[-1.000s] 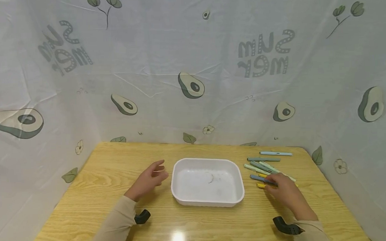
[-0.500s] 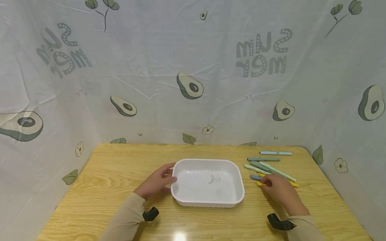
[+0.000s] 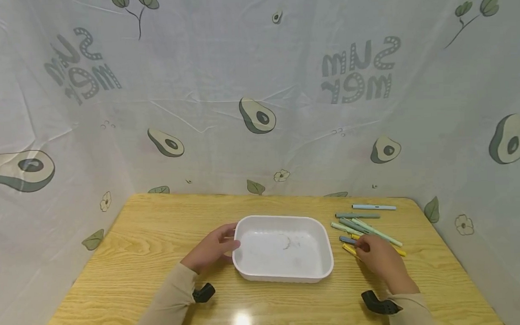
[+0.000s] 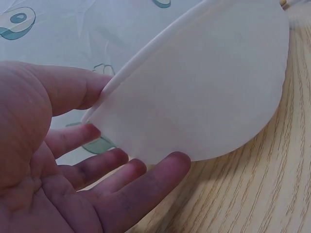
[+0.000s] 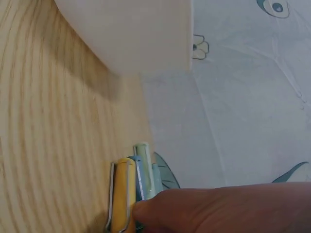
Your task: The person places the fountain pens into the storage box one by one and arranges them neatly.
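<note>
A white rectangular plastic tray [image 3: 284, 247] stands at the middle of the table. My left hand [image 3: 213, 248] holds its left end, thumb at the rim and fingertips against the outer wall, as the left wrist view shows. To the tray's right, my right hand [image 3: 381, 261] pinches a yellow pen [image 5: 122, 194] with a wire clip; the hand covers much of that pen in the head view. Close by lie a blue pen [image 3: 347, 240], a second yellow pen [image 3: 399, 251] and pale green pens [image 3: 385, 235], partly under the hand.
Dark green pens [image 3: 358, 216] and a light blue pen [image 3: 374, 207] lie farther back on the wooden table [image 3: 193, 208]. A white curtain [image 3: 206, 88] printed with avocados surrounds the table at the back and sides.
My left hand has moved right and taken hold of the tray's left end. My right hand has closed on the near yellow pen, which has turned and tilted from its earlier position.
</note>
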`<action>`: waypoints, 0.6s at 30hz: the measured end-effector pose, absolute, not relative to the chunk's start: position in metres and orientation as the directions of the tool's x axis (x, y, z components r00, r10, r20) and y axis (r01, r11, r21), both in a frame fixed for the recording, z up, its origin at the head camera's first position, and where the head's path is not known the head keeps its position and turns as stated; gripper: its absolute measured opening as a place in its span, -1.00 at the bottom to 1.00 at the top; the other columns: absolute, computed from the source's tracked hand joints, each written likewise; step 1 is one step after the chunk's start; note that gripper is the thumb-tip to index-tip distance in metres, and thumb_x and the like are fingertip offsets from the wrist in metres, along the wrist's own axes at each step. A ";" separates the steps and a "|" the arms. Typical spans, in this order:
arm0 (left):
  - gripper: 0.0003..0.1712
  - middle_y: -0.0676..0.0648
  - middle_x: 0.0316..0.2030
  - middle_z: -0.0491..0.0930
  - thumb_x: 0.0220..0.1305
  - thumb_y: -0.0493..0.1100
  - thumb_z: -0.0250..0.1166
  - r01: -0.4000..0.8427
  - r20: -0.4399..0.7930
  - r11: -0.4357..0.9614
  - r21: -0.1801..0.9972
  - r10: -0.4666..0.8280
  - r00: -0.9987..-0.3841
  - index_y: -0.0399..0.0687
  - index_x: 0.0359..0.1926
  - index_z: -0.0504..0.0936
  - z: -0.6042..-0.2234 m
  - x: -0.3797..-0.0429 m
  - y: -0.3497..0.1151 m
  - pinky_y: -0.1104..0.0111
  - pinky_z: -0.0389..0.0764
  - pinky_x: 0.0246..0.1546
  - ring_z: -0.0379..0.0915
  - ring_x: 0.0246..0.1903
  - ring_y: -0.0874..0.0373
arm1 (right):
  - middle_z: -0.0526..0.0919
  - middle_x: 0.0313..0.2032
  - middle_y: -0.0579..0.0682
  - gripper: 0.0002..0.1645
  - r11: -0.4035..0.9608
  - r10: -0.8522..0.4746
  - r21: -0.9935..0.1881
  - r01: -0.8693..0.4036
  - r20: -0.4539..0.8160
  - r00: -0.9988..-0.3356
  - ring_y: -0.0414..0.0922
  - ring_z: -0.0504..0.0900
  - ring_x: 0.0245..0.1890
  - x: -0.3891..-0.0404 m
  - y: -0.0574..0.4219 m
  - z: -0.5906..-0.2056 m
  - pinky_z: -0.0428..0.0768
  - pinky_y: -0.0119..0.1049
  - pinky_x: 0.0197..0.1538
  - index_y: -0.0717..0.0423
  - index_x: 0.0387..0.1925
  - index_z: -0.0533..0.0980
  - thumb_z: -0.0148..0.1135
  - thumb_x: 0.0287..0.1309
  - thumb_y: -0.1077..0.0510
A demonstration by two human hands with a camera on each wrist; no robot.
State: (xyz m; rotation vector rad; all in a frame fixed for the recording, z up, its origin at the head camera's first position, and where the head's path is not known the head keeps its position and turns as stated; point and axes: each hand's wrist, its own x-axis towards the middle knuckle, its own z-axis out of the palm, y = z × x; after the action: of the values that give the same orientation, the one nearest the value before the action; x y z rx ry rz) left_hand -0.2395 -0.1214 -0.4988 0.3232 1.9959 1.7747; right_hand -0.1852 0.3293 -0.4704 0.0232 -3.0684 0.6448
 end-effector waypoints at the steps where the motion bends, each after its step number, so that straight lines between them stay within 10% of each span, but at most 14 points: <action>1: -0.31 -0.30 0.39 0.38 0.50 -0.20 0.25 -0.118 -0.173 0.145 0.982 0.458 -0.872 -0.11 0.56 0.25 -0.499 -0.239 -0.121 0.00 0.76 0.01 0.39 0.33 -0.26 | 0.71 -0.22 0.05 -0.86 0.912 -0.023 -0.409 -0.020 -0.003 -1.000 0.02 0.66 -0.21 -0.185 0.331 -0.470 0.68 0.06 -0.15 0.19 -0.15 0.67 0.29 0.30 0.24; 18: -0.33 -0.31 0.36 0.39 0.51 -0.22 0.24 -0.099 -0.157 0.145 0.984 0.471 -0.868 -0.13 0.55 0.25 -0.500 -0.239 -0.121 -0.01 0.78 -0.04 0.40 0.31 -0.28 | 0.70 -0.10 0.16 -0.62 0.912 -0.030 -0.407 0.058 -0.207 -0.978 0.14 0.66 -0.06 -0.184 0.333 -0.462 0.67 0.16 -0.03 0.32 0.00 0.62 0.28 0.24 0.14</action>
State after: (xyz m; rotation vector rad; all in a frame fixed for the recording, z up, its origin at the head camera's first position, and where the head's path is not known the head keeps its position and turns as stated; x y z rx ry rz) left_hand -0.2391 -0.1209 -0.4995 0.3546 1.9985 1.7706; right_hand -0.1845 0.3326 -0.4623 -0.0235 -3.2761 0.7076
